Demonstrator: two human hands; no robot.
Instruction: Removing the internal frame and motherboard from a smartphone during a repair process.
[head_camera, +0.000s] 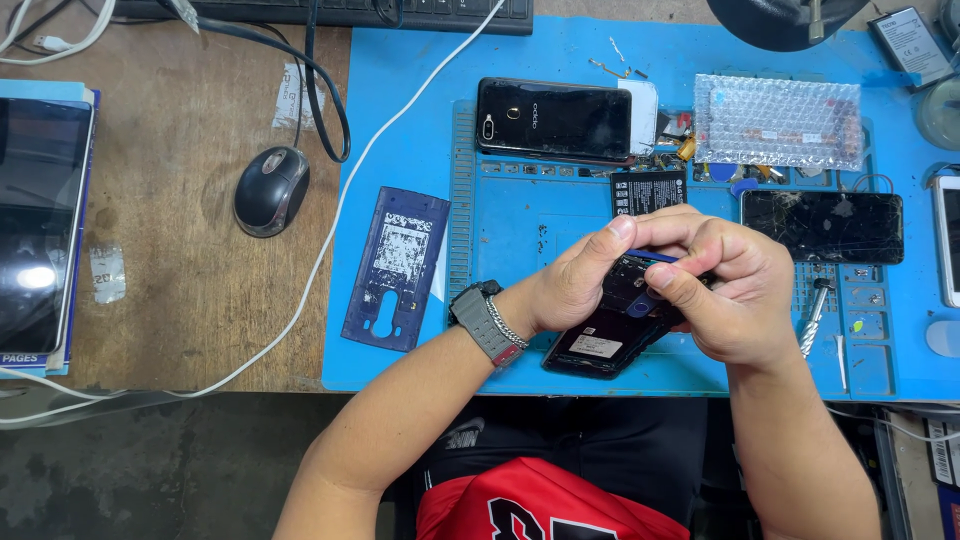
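Observation:
Both my hands meet over a blue work mat (500, 230), gripping an opened black phone (600, 345) with its back off. My left hand (575, 280), with a watch and bracelet on the wrist, holds the phone's upper left side. My right hand (725, 295) closes over the phone's top right, where a small blue piece shows between the fingers. A purple back cover (397, 265) lies on the mat to the left. A black battery (648, 190) rests just beyond my fingers.
Another black phone (553, 118) lies at the mat's far side, next to a bubble-wrap packet (778, 120). A cracked black screen (822, 226) and a screwdriver (812, 320) are to the right. A mouse (270, 190), white cable and tablet (40, 220) occupy the wooden desk at left.

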